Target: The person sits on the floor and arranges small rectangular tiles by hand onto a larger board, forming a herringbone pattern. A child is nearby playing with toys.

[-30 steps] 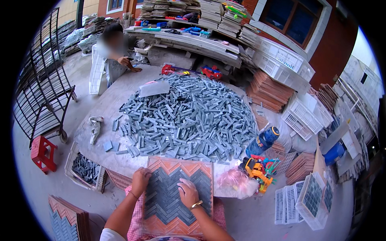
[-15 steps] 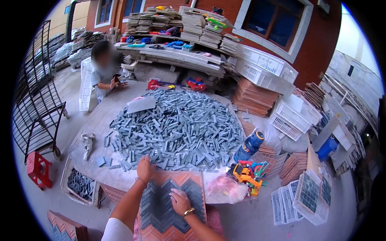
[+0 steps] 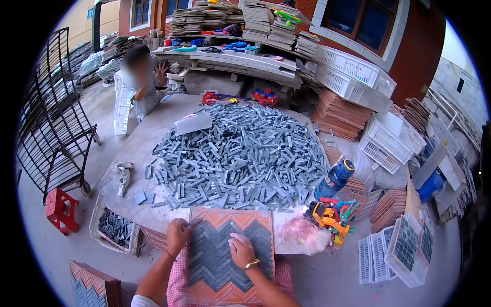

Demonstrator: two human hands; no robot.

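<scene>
A terracotta-coloured herringbone board [image 3: 225, 295] rests on my lap against the table edge, with grey tile strips [image 3: 217, 250] set in a zigzag across its middle. My left hand [image 3: 178, 236] is closed at the board's upper left edge. A grey tile strip [image 3: 195, 223] sticks out from its fingertips over the zigzag. My right hand [image 3: 241, 250], with a gold bracelet at the wrist, lies on the set strips right of the middle; its fingers are slightly bent and apart. Beyond the board spreads a large heap of loose grey tile strips [image 3: 240, 158].
On the table [image 3: 130, 158] lie a white glove [image 3: 124, 178], a blue bottle [image 3: 335, 179], toys [image 3: 332, 220] and a pink plastic bag [image 3: 304, 233]. A crate of strips [image 3: 115, 225] and a red stool [image 3: 61, 211] stand left. Another person [image 3: 140, 84] is at the far left.
My left hand has come back from the heap's near edge to the board, bringing a grey strip. My right hand stays on the board. The other person has raised a hand.
</scene>
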